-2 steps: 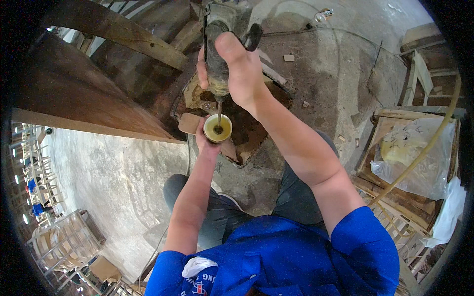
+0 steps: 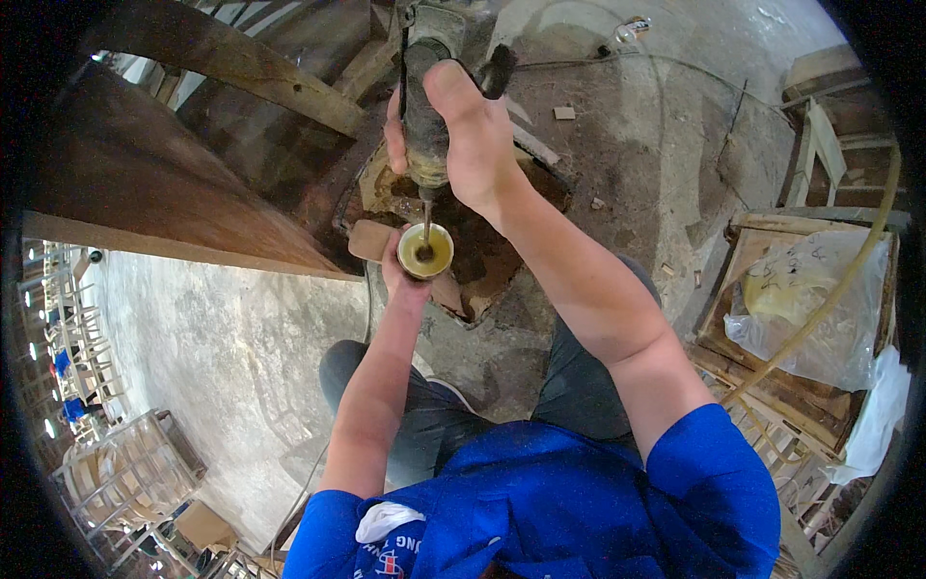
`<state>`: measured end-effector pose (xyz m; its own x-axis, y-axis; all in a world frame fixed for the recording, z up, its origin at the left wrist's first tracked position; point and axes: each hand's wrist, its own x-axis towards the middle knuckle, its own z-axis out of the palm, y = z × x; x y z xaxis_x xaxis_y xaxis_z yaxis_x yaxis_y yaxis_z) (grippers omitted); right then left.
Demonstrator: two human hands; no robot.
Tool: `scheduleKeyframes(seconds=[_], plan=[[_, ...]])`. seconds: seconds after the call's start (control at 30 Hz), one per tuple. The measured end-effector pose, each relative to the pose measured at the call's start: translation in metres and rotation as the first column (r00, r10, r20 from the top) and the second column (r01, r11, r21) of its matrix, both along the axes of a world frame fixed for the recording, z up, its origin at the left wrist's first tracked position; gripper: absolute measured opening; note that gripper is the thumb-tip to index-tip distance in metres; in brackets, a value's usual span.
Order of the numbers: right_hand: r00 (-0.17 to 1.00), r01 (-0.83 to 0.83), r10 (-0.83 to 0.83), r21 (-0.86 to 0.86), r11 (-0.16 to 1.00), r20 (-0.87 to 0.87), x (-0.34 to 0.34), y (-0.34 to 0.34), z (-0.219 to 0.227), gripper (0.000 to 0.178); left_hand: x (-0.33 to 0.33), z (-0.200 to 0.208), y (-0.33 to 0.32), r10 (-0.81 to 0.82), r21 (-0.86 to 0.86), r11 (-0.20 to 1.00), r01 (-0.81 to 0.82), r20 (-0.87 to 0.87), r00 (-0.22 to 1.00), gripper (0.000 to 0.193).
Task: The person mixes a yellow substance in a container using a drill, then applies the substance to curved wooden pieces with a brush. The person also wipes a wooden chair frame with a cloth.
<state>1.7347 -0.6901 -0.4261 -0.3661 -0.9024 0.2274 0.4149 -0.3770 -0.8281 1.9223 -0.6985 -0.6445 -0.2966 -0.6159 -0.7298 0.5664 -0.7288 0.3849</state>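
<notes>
My right hand (image 2: 473, 135) is wrapped round a dark, worn power drill (image 2: 425, 106) that points down toward me. From its chuck a thin metal rod (image 2: 428, 214) runs into a small pale cup (image 2: 437, 274), and its dark lower end sits in yellowish liquid (image 2: 441, 253). The cup is in the grip of my left hand (image 2: 400, 270), its fingers partly hidden behind it. Just left of the cup, close to those fingers, is a flat tan piece with rounded corners (image 2: 368, 240); I cannot tell whether I hold it too.
Below the cup lies a ragged, stained board (image 2: 492, 280) on the concrete floor (image 2: 231, 338). A large brown wooden panel (image 2: 174, 164) slants in from the left. At right stand a wooden crate (image 2: 719, 328) with a clear plastic bag (image 2: 820, 318), and a yellowish hose (image 2: 830, 304) crosses it.
The drill and rod have shifted very slightly, with the rod's lower end a touch further left in the cup. Both hands keep their grips.
</notes>
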Motion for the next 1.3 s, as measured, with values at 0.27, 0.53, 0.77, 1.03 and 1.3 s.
scheduleKeyframes(seconds=[0.27,0.53,0.77,1.03,1.3], plan=[[1.000,0.014,-0.014,-0.003,1.000,0.024,0.0046,0.0011,0.0004,0.052,-0.0002,0.0030,0.0010,-0.006,-0.004,1.000,0.006,0.037,0.999,0.028],[1.000,0.006,-0.006,-0.023,1.000,-0.006,0.0064,0.0016,0.0039,0.050,-0.0002,0.0022,-0.0005,0.016,0.018,1.000,-0.017,0.045,0.999,0.028],[1.000,0.014,-0.015,-0.057,0.998,-0.014,0.0062,-0.0001,-0.0012,0.050,0.0001,0.0006,-0.0014,0.021,0.026,0.999,-0.022,0.022,1.000,0.027],[1.000,0.003,-0.004,-0.049,0.999,-0.019,0.0087,0.0019,0.0007,0.049,-0.0011,0.0026,-0.0007,0.051,-0.004,0.999,-0.051,0.046,0.998,0.024],[0.999,-0.003,-0.001,-0.092,0.996,-0.045,0.0095,0.0021,0.0003,0.049,0.0043,-0.0019,-0.0004,0.015,-0.016,1.000,-0.015,0.008,1.000,0.024]])
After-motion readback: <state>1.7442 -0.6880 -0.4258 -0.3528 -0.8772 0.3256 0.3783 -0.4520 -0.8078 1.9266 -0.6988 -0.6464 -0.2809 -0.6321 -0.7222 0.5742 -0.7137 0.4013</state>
